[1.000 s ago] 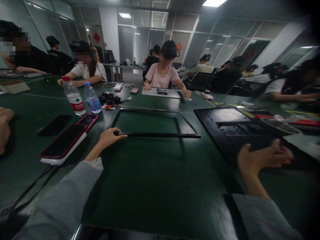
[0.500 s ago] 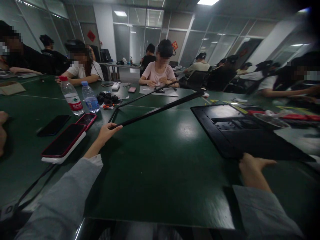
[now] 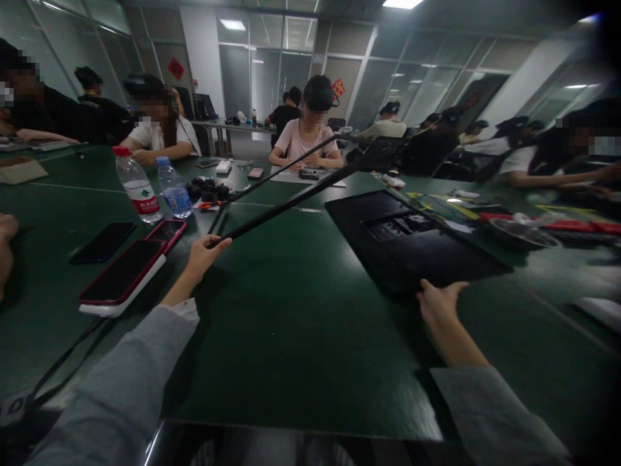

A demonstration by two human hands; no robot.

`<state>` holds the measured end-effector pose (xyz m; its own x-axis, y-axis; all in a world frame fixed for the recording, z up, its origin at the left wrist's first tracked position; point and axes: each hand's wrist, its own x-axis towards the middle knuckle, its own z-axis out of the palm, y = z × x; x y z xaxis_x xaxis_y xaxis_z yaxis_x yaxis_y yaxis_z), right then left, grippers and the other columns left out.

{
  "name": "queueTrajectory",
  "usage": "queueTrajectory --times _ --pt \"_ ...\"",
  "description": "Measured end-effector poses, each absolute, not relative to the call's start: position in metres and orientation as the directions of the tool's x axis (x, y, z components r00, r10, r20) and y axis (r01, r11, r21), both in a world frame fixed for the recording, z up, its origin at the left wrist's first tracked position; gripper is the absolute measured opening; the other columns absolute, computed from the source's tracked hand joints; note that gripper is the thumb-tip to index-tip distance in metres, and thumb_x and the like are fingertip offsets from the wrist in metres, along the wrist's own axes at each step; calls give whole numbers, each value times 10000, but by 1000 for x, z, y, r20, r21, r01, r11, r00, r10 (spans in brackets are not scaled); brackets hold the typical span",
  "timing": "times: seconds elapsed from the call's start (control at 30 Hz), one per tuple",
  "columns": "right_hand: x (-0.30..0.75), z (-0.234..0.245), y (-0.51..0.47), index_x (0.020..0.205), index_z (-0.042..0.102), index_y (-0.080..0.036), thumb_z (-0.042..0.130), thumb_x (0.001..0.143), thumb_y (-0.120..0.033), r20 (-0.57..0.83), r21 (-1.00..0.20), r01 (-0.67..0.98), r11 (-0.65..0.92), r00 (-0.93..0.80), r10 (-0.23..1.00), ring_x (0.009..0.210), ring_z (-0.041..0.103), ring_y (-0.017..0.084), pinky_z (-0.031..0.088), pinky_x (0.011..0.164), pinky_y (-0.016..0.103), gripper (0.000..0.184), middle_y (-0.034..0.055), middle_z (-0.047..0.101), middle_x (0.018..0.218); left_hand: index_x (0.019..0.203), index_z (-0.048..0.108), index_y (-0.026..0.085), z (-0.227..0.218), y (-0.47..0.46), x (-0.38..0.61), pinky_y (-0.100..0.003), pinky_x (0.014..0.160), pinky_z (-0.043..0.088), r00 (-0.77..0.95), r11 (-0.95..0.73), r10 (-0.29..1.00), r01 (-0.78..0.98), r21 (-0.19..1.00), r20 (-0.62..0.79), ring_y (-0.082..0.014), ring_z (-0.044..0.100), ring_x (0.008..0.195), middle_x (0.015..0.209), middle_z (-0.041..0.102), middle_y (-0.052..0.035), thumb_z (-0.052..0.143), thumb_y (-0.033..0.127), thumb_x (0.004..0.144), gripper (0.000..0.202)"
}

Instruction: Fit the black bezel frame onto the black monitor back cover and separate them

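Observation:
My left hand (image 3: 200,260) pinches the near corner of a thin black rectangular frame (image 3: 286,202). The frame is tilted, with its far end raised above the table. On the right, my right hand (image 3: 440,312) grips the near edge of a flat black panel (image 3: 431,254). Its thumb points right along that edge, and its other fingers are partly hidden. A recessed window with grey detail shows in the panel's upper part. Between the two hands lies the bare green tabletop (image 3: 291,336).
Left of the frame lie phones (image 3: 123,272) on a white block, another dark phone (image 3: 103,243) and two water bottles (image 3: 138,188). Orange-handled scissors (image 3: 211,205) lie near black items. Behind the panel are yellow strips and a red-edged bundle (image 3: 548,223). Several people sit around.
The black panel has slid left with my right hand, closer to the frame. The frame's far end has shifted left and up slightly, while my left hand has barely moved.

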<state>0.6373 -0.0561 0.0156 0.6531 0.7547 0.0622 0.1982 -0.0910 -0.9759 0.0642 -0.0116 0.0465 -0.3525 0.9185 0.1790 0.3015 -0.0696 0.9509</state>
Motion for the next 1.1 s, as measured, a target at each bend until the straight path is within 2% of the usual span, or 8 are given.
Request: queueTrajectory --times 0.1,0.2,0.37,0.5,0.63,0.7,0.83,1.1 --pt "628 8 -39 1714 -53 -388 756 663 -315 -113 -986 15 -168 684 721 1045 714 294 651 826 462 1329 180 504 1554 829 719 195 47 -12 63 -317 706 463 -344 -87 917 329 940 205 -193 615 747 777 685 -24 852 763 539 652" --pt "614 11 -21 1660 197 -476 788 623 -285 -19 -999 31 -36 431 902 1096 714 244 658 819 447 1209 80 566 1539 847 721 204 46 -12 60 -334 737 475 -314 -101 919 397 912 239 -212 627 775 805 696 -32 836 740 583 609" --pt "599 23 7 1407 609 -307 842 631 -306 29 -992 124 0 228 973 920 734 234 644 810 430 809 51 767 1094 882 730 210 41 -10 57 -378 849 502 -264 -143 910 525 839 320 -263 674 884 888 738 -58 831 731 623 590" --pt "599 31 23 1218 682 -235 757 783 -552 240 -958 263 119 500 832 834 706 222 626 861 446 543 50 721 880 921 742 218 34 -9 54 -406 914 504 -224 -181 889 630 756 400 -285 688 954 984 758 -86 835 717 670 566" --pt "602 48 17 1107 656 -261 456 899 -825 178 -984 50 170 321 930 906 741 254 632 850 435 634 100 723 956 910 752 232 36 -10 59 -420 931 497 -148 -189 882 757 625 446 -290 685 966 1000 756 -96 863 657 712 482" --pt "600 53 12 1108 645 -266 519 868 -829 126 -992 24 124 237 963 889 728 257 632 834 433 624 93 717 963 909 757 234 39 -9 65 -428 947 491 -108 -192 886 799 570 451 -295 685 987 1011 760 -101 884 623 720 451" --pt "588 38 16 1224 639 -253 788 750 -559 265 -937 304 170 306 915 875 659 246 587 955 481 584 49 683 947 930 763 235 38 0 72 -465 1007 473 -9 -241 893 833 497 449 -305 671 1048 1046 767 -102 883 612 755 433" --pt "577 -3 22 1323 640 -174 497 876 -295 545 -611 784 115 311 778 1271 519 358 351 1171 637 485 191 630 1237 917 754 229 22 10 65 -519 1093 432 145 -362 877 828 429 459 -324 584 1233 1153 754 -100 869 612 791 420"
